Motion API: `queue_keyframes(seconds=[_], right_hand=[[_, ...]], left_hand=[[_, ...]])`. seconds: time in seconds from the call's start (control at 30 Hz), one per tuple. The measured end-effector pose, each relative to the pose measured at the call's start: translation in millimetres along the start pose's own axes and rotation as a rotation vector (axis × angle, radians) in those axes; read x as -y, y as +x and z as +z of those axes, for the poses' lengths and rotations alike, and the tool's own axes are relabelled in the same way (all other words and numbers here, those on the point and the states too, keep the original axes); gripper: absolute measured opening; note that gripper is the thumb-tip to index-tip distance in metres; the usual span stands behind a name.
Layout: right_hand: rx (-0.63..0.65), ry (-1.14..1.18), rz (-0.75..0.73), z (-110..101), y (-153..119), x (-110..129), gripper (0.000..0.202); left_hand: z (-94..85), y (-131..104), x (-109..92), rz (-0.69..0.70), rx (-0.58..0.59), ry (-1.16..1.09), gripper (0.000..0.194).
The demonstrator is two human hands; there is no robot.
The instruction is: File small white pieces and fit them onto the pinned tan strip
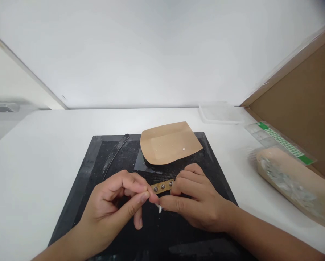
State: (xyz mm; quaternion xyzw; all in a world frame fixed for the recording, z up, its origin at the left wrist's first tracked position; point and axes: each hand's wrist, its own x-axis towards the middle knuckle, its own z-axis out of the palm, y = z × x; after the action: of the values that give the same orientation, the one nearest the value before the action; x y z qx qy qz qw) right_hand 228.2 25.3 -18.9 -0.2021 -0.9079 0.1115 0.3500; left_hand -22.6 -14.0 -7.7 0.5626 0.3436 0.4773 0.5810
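The white table (pixel 23 156) spreads under everything, with a wall behind and brown cardboard (pixel 301 105) standing at the right. On the table lies the black mat (pixel 78 188), and both hands are over its near middle. The right hand (pixel 203 203) is narrow, its fingers curled over the right end of the strip; whether they grip it, I cannot tell. The left hand (pixel 110 206) is narrow too, thumb and a fingertip meeting; I cannot tell if anything is between them. At the right of the table is the long tan tray (pixel 317 181) with clear bits in it, near the clear sheet (pixel 282 141) with a green-edged grid. The tan paper (pixel 170 141) lies at the mat's far side, a white speck on it. The clear lid (pixel 219 113) is at the table's back. The dark file (pixel 115 152) lies at the mat's far left. The gold strip (pixel 163 186), bearing round metal studs, is between the hands, and the tiny white piece (pixel 160 208) is at their fingertips
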Motion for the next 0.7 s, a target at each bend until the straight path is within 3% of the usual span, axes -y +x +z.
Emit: queue_keyframes(seconds=[0.33, 0.7], right_hand=[[0.023, -0.003, -0.024, -0.7, -0.9, -0.3, 0.022], [0.013, 0.001, -0.010, -3.0, -0.8, -0.7, 0.019]], left_hand=[[-7.9, 7.4, -2.4, -0.036, -0.160, 0.082, 0.002], [-7.8, 9.8, -2.3, 0.012, -0.274, 0.211, 0.025]])
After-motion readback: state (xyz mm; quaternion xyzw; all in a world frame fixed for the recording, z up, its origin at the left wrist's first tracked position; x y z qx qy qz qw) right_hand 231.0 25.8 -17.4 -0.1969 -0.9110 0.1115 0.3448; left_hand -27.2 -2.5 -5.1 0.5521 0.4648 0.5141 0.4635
